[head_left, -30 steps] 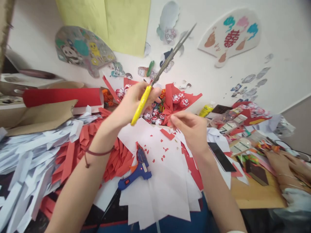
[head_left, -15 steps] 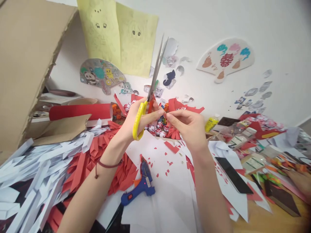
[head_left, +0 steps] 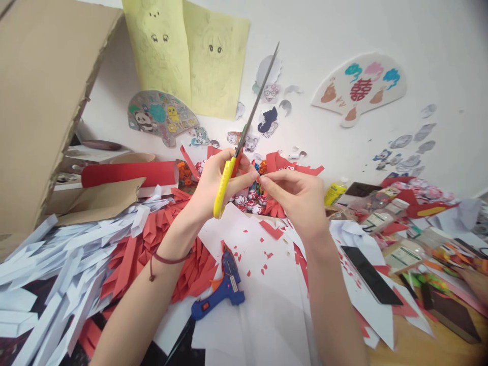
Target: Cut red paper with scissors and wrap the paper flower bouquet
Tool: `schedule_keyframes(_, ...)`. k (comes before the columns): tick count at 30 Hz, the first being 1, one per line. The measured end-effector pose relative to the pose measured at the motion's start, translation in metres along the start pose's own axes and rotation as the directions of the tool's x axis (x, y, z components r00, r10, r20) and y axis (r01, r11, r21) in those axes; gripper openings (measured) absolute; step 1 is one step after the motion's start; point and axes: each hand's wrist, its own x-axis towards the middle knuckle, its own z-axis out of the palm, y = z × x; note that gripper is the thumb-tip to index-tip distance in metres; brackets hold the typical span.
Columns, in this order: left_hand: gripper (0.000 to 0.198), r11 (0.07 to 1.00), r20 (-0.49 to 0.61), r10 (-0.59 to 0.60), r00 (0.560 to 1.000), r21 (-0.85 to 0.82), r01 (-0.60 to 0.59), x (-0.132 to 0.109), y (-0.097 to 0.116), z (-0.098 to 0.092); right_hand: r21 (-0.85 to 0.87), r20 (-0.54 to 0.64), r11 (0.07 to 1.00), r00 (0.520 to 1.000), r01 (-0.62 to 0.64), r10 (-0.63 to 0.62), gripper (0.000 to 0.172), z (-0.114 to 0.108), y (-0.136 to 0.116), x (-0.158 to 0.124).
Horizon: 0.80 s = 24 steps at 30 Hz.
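Blue plastic forms the body of the hot-glue gun (head_left: 221, 297), which lies on its side on white paper sheets (head_left: 267, 320); its red indicator is lit. Left of the gun are folded red paper strips (head_left: 131, 262), with folded white paper strips (head_left: 87, 234) farther left. Right of the gun, past the right forearm, lies a black smartphone (head_left: 371, 274). Just beyond and right of the gun's nozzle are loose red paper scraps (head_left: 268, 254).

Caution: if the nozzle is hot, paper brushed against it could stick or scorch. A turn of the left wrist could swing the scissor blades. A slackened pinch could drop the small piece among similar scraps.

Grip, beyond the gun and above the sheets: the left hand (head_left: 209, 188) is closed around yellow-handled scissors (head_left: 227, 175), blades apparently together, tip up and away. The right hand (head_left: 299, 201) has thumb and forefinger together on a small red piece (head_left: 258, 179). The left thumb is just beside it; contact cannot be confirmed.

Farther beyond the gun: red-and-white balls (head_left: 249, 204), then the wall (head_left: 297, 30).
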Motion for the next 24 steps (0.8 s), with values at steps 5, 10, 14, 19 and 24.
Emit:
schedule_keyframes(5, 0.036, 0.999, -0.009, -0.010, 1.000, -0.033, 0.010, 0.001, 0.000, 0.000, -0.013, 0.008, 1.000, 1.000, -0.007, 0.007, 0.013, -0.001, 0.001, 0.000)
schedule_keyframes(10, 0.037, 0.999, -0.040, -0.014, 0.999, -0.032, 0.013, 0.000, 0.006, -0.001, -0.025, 0.020, 1.000, 1.000, -0.004, 0.004, 0.014, -0.004, 0.001, 0.001)
schedule_keyframes(14, 0.034, 1.000, -0.030, 0.011, 0.999, -0.012, -0.012, -0.001, 0.006, -0.003, 0.017, 0.013, 1.000, 1.000, -0.006, 0.006, 0.014, -0.001, 0.004, 0.002)
schedule_keyframes(19, 0.033, 0.999, -0.012, 0.001, 1.000, 0.046, 0.000, 0.000, -0.002, -0.007, 0.071, -0.005, 0.997, 1.000, -0.025, 0.025, 0.012, 0.000, 0.012, 0.004)
schedule_keyframes(24, 0.034, 0.997, -0.086, 0.034, 0.996, 0.075, -0.027, 0.006, -0.008, -0.012, -0.057, 0.107, 0.997, 0.992, -0.059, 0.065, 0.013, -0.014, 0.009, 0.005)
